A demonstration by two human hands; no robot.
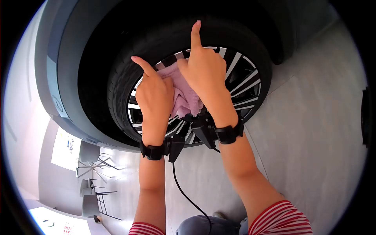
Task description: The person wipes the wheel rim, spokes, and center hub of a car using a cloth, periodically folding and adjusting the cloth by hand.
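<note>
A pink cloth is bunched up in front of a car wheel with black and silver spokes and a black tyre. My left hand grips the cloth's left side, its index finger stretched out toward the tyre. On the cloth's upper right, my right hand is closed with its index finger pointing up over the tyre. Part of the cloth and the curled fingers are hidden behind the hands. The wheel's centre is mostly covered.
Grey-blue car bodywork curves around the wheel arch. Black wrist straps with boxy devices sit on both wrists, and a black cable hangs down. Grey chairs stand at lower left on the pale grey floor.
</note>
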